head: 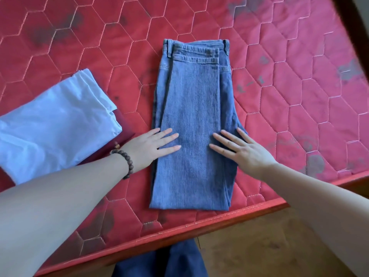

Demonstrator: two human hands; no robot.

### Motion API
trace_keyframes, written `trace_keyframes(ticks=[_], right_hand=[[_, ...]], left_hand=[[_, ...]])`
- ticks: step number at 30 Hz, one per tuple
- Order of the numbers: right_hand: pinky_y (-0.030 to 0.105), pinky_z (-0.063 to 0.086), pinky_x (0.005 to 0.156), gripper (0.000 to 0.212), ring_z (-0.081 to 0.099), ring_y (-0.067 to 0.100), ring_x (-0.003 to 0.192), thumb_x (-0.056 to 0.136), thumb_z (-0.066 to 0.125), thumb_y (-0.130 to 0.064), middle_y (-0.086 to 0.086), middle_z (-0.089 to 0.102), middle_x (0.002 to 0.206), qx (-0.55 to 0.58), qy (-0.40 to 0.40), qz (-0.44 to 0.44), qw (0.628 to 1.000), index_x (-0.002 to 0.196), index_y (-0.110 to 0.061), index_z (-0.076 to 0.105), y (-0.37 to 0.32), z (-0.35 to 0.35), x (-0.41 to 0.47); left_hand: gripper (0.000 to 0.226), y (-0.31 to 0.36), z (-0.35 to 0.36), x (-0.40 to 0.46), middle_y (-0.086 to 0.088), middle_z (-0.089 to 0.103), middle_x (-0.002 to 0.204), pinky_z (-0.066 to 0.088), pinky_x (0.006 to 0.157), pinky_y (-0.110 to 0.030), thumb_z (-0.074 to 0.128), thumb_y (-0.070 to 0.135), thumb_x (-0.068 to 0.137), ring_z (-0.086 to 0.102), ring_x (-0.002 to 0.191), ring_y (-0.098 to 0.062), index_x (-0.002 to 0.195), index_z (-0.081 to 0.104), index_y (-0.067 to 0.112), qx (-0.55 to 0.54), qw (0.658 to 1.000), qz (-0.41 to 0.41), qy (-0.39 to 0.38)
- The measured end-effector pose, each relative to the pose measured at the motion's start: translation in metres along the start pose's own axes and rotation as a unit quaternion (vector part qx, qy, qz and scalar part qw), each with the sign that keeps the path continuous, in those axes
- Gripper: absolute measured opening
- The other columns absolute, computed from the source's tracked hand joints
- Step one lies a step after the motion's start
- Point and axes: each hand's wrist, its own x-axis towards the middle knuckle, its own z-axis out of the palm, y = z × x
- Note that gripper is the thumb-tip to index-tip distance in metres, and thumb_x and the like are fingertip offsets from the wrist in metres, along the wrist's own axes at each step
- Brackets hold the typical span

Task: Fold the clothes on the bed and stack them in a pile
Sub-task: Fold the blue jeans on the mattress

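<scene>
A pair of blue jeans [192,120] lies folded lengthwise on the red quilted mattress [289,86], waistband at the far end, folded edge near the bed's front edge. My left hand [153,147], with a brown bead bracelet on the wrist, lies flat with straight fingers on the jeans' left side. My right hand [239,149] presses flat on the right side, fingers spread. To the left sits a folded white garment [56,126] on top of a dark red garment [123,128], of which only an edge shows.
The mattress's front edge [219,220] runs diagonally below the jeans, with a wooden floor [269,246] beyond it. A dark blue cloth [169,262], perhaps my own clothing, shows at the bottom. A dark frame crosses the top right corner.
</scene>
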Motion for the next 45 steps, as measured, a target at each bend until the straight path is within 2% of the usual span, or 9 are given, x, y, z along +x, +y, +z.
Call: trace_keyframes(ticks=[4, 16, 25, 27, 31, 34, 37, 40, 45], right_hand=[[0.051, 0.007, 0.118, 0.095, 0.008, 0.025, 0.148, 0.074, 0.039, 0.007, -0.002, 0.002, 0.161, -0.02, 0.021, -0.047, 0.998, 0.153, -0.033, 0.003, 0.009, 0.005, -0.005], [0.052, 0.016, 0.115, 0.099, 0.015, 0.024, 0.147, 0.071, 0.063, -0.016, 0.002, 0.012, 0.162, -0.027, 0.016, -0.166, 0.986, 0.154, -0.029, 0.012, 0.03, -0.005, 0.006], [0.044, 0.01, 0.12, 0.089, 0.021, 0.012, 0.144, 0.061, 0.053, 0.009, -0.011, 0.032, 0.151, 0.23, 0.019, -0.018, 0.973, 0.14, -0.032, 0.048, 0.0, -0.018, 0.013], [0.026, 0.02, 0.117, 0.079, 0.041, -0.002, 0.131, 0.066, 0.045, 0.016, -0.014, 0.054, 0.134, 0.403, 0.006, 0.065, 0.913, 0.127, -0.031, 0.061, 0.002, -0.032, 0.018], [0.01, 0.044, 0.055, 0.028, 0.057, -0.003, 0.06, 0.093, 0.059, -0.005, -0.011, 0.066, 0.071, 0.701, 0.016, 0.246, 0.669, 0.078, -0.026, 0.07, 0.052, -0.073, 0.045], [0.019, 0.053, 0.057, 0.018, 0.071, 0.011, 0.067, 0.091, 0.064, -0.031, -0.002, 0.075, 0.076, 0.796, 0.097, 0.366, 0.473, 0.088, -0.014, 0.07, 0.091, -0.081, 0.08], [0.03, 0.055, 0.074, 0.038, 0.073, 0.016, 0.081, 0.079, 0.071, -0.052, 0.0, 0.076, 0.088, 0.814, 0.086, 0.425, 0.386, 0.094, -0.017, 0.071, 0.102, -0.071, 0.101], [0.034, 0.055, 0.084, 0.029, 0.07, 0.02, 0.091, 0.082, 0.073, -0.038, 0.004, 0.075, 0.098, 0.761, 0.105, 0.423, 0.481, 0.1, -0.016, 0.068, 0.095, -0.06, 0.109], [0.004, 0.04, 0.052, 0.015, 0.059, -0.012, 0.063, 0.09, 0.062, -0.019, -0.025, 0.067, 0.067, 0.639, 0.274, 0.406, 0.593, 0.078, -0.027, 0.061, 0.098, -0.077, 0.115]], left_hand=[[0.083, -0.008, 0.006, -0.004, -0.012, 0.046, 0.145, 0.04, 0.105, -0.05, 0.063, -0.016, 0.064, 0.046, 0.132, -0.034, 0.138, 0.051, 0.018, -0.069, 0.998, -0.008, 0.009], [0.096, -0.007, 0.001, -0.003, -0.006, 0.038, 0.151, 0.033, 0.11, -0.049, 0.069, -0.002, 0.053, 0.035, 0.139, -0.028, 0.142, 0.046, 0.025, -0.143, 0.988, -0.033, -0.036], [0.086, -0.001, -0.002, -0.002, 0.015, 0.009, 0.156, -0.008, 0.119, -0.029, 0.039, -0.006, 0.073, -0.005, 0.147, -0.009, 0.148, 0.028, 0.035, -0.324, 0.937, -0.116, -0.052], [0.078, -0.002, -0.012, 0.005, 0.014, 0.028, 0.153, 0.002, 0.119, -0.02, 0.041, -0.008, 0.081, 0.011, 0.146, -0.004, 0.145, 0.034, 0.035, -0.432, 0.884, -0.181, -0.015], [0.026, -0.034, -0.048, 0.038, 0.021, 0.067, 0.101, 0.041, 0.082, -0.008, 0.051, 0.03, 0.092, 0.062, 0.1, -0.004, 0.114, 0.065, 0.033, -0.655, 0.646, -0.377, 0.108], [0.026, -0.078, -0.052, 0.073, 0.019, 0.072, 0.086, 0.048, 0.087, -0.029, 0.055, 0.063, 0.074, 0.066, 0.088, -0.002, 0.077, 0.07, 0.043, -0.641, 0.587, -0.475, 0.137], [0.03, -0.102, -0.037, 0.098, -0.008, 0.074, 0.101, 0.048, 0.098, -0.046, 0.067, 0.047, 0.076, 0.067, 0.101, -0.027, 0.087, 0.074, 0.02, -0.664, 0.523, -0.522, 0.11], [0.026, -0.107, -0.025, 0.108, -0.011, 0.069, 0.087, 0.049, 0.074, -0.029, 0.061, 0.03, 0.091, 0.063, 0.082, -0.028, 0.088, 0.065, 0.005, -0.575, 0.614, -0.537, 0.064], [0.02, -0.102, -0.049, 0.109, 0.01, 0.051, 0.063, 0.035, 0.057, -0.009, 0.053, 0.018, 0.096, 0.05, 0.059, 0.001, 0.076, 0.048, 0.015, -0.477, 0.692, -0.485, 0.242]])
